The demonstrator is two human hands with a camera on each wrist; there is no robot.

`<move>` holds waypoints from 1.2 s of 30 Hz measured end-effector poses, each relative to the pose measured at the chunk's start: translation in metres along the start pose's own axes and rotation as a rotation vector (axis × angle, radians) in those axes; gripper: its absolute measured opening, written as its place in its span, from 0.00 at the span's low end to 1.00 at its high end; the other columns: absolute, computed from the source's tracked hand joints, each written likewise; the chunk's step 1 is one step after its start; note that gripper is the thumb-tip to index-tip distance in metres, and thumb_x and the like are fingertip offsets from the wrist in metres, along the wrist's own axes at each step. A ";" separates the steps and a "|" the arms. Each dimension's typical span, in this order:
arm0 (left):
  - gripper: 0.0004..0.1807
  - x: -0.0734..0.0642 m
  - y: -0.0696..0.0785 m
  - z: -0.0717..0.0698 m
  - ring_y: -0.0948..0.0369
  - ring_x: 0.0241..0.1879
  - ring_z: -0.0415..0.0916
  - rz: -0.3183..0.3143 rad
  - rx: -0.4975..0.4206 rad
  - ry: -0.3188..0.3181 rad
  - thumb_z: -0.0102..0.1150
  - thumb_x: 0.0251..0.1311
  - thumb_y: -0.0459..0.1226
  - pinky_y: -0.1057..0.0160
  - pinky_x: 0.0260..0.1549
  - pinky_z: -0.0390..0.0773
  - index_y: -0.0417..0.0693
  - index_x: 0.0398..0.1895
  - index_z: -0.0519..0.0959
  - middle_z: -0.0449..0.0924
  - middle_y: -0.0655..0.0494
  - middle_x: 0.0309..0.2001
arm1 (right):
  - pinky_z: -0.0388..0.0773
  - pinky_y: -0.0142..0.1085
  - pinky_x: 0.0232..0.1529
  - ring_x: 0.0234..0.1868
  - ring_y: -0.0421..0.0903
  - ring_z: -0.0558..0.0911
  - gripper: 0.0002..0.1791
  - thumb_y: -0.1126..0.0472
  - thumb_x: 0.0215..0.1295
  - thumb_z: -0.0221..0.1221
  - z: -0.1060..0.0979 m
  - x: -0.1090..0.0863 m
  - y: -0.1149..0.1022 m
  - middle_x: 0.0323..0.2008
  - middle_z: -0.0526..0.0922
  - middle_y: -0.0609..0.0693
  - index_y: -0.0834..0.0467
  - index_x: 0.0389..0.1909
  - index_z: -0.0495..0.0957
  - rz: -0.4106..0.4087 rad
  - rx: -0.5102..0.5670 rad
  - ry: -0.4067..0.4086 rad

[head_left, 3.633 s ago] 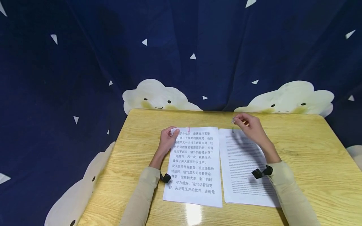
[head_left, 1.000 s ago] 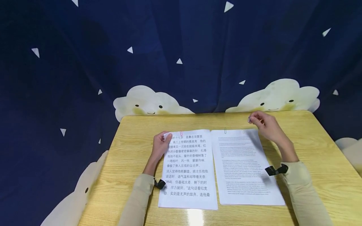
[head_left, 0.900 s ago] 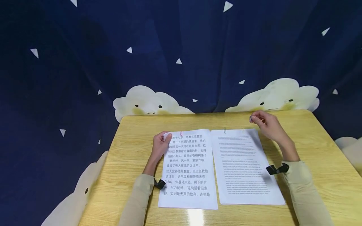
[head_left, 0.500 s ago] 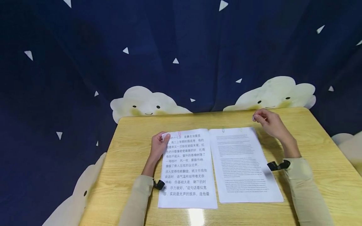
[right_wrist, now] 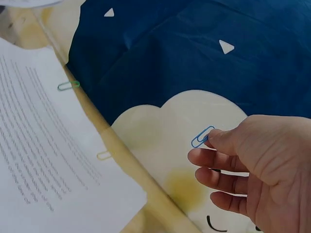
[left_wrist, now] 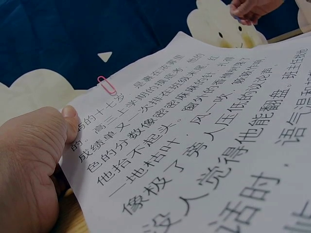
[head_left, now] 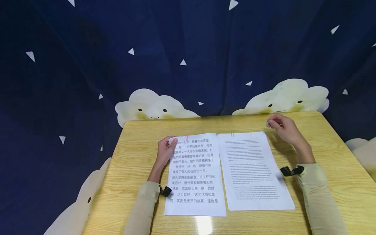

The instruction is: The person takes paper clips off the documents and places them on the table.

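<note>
My left hand [head_left: 165,151] grips the top left corner of a paper printed with large Chinese characters [head_left: 194,176], thumb on top. A pink paper clip [left_wrist: 107,85] sits on that paper's top edge, near the thumb. My right hand [head_left: 286,130] is raised past the top right corner of a second paper with small print [head_left: 252,173]. Between its thumb and index finger it pinches a blue paper clip [right_wrist: 201,138]; the other fingers are loosely bent. A green paper clip [right_wrist: 68,86] and a yellow paper clip [right_wrist: 104,155] sit on the second paper's top edge.
Both papers lie side by side on a light wooden table [head_left: 332,182]. Behind it hangs a dark blue curtain [head_left: 188,39] with white triangles and smiling clouds. A black strap device [head_left: 292,171] is on my right wrist, and another [head_left: 165,191] on the left.
My right hand has moved rightward from over the second paper's top edge to beyond its corner, uncovering the yellow clip. The left hand keeps its grip. The head view has shifted slightly.
</note>
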State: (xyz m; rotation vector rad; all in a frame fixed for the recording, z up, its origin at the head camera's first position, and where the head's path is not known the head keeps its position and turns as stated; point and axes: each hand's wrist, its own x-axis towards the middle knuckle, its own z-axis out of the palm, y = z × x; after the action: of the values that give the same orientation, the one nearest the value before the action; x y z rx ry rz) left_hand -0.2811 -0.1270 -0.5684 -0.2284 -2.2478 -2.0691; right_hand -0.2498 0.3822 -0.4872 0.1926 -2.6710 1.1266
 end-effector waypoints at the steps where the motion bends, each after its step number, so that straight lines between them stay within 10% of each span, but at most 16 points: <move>1: 0.10 0.000 0.000 0.000 0.65 0.21 0.76 0.000 -0.001 0.001 0.61 0.73 0.31 0.72 0.21 0.72 0.31 0.45 0.86 0.85 0.41 0.29 | 0.69 0.29 0.30 0.36 0.49 0.78 0.13 0.56 0.83 0.53 0.000 0.000 0.001 0.39 0.83 0.59 0.62 0.43 0.80 0.005 0.004 -0.002; 36: 0.10 0.001 0.000 0.002 0.64 0.22 0.75 -0.011 -0.001 0.018 0.62 0.72 0.30 0.72 0.21 0.72 0.29 0.47 0.85 0.85 0.38 0.31 | 0.69 0.33 0.32 0.42 0.53 0.72 0.21 0.49 0.85 0.46 0.002 -0.010 0.049 0.45 0.79 0.63 0.65 0.51 0.75 0.225 -0.072 -0.096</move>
State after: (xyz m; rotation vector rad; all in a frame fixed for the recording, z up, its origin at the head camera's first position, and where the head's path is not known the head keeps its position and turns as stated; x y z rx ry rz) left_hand -0.2815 -0.1254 -0.5683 -0.1967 -2.2432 -2.0689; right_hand -0.2508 0.4147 -0.5247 -0.0714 -2.8704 1.1057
